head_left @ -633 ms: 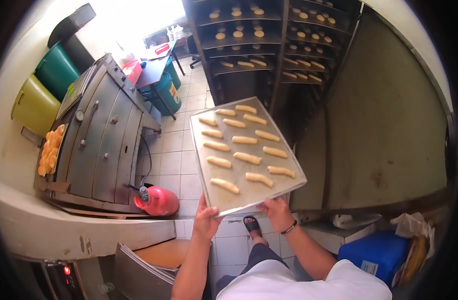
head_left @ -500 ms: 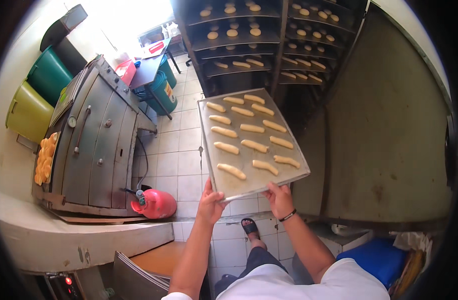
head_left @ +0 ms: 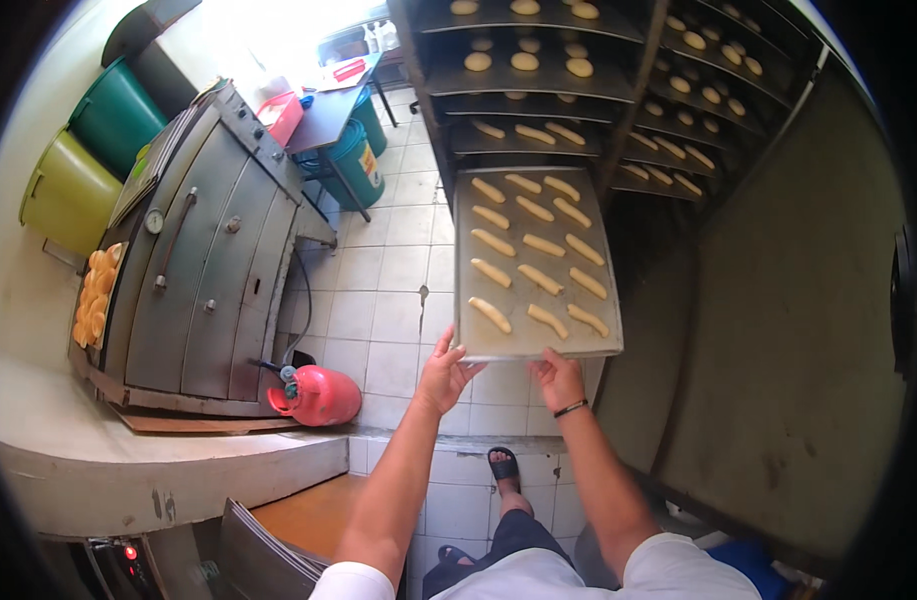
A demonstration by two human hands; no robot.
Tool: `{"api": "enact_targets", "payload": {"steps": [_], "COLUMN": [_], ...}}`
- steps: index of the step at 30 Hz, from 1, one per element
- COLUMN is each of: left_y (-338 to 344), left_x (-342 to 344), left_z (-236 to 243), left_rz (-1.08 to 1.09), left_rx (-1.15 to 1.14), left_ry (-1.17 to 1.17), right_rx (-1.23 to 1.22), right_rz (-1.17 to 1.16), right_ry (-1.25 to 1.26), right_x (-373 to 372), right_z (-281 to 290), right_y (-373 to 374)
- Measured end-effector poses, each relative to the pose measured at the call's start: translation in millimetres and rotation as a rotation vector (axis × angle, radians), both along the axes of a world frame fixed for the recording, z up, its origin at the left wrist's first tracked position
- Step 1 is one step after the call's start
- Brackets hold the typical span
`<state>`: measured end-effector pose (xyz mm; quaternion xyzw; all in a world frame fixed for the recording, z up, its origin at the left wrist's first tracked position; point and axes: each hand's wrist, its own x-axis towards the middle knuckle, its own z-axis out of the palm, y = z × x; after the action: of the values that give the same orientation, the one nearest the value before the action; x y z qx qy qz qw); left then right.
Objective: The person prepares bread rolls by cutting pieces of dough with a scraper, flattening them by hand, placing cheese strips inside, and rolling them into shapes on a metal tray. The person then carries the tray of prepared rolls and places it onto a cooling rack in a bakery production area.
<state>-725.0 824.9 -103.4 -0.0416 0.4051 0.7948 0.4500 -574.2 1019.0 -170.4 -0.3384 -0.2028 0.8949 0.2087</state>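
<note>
Both my hands hold a flat metal baking tray (head_left: 523,335) by its near edge. Rows of pale, finger-shaped dough pieces (head_left: 543,244) lie on it, spaced apart. My left hand (head_left: 448,372) grips the near left corner, its thumb on the rim and fingers underneath. Close to the middle of the near edge, my right hand (head_left: 558,378) pinches the rim, with a dark band on that wrist. The tray's far end reaches the front of a tall dark rack (head_left: 438,100), just below shelves of trays with round and long dough pieces. Whether it rests on a support there is hidden.
A steel oven (head_left: 203,240) stands at the left, with golden baked buns (head_left: 96,295) on its near end. A red gas cylinder (head_left: 323,395) sits on the tiled floor beside it. A large dark panel (head_left: 778,300) borders the right side. Stacked trays (head_left: 263,550) lean at lower left.
The tray has swung straighter and moved right and forward in my hands, its far end now at the rack. My view has shifted, and one foot has come into sight at the bottom.
</note>
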Motion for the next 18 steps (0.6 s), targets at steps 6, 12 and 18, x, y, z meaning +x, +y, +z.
{"api": "enact_targets", "payload": {"steps": [6, 12, 18], "left_y": [-63.8, -205.0, -281.2], "left_x": [80.2, 226.2, 339.2], "left_z": [-4.2, -52.9, -48.7], "left_rz": [-0.006, -0.126, -0.068], "left_rx": [-0.319, -0.617, -0.756], "left_ry": [-0.039, -0.225, -0.3], "right_rx": [-0.008, 0.473, 0.722], "right_rz": [0.02, 0.177, 0.44], "right_ry": [0.061, -0.255, -0.082], "right_x": [-120.7, -219.1, -123.0], "right_z": [-34.2, 56.0, 16.1], "right_y": [114.2, 135.7, -11.8]}}
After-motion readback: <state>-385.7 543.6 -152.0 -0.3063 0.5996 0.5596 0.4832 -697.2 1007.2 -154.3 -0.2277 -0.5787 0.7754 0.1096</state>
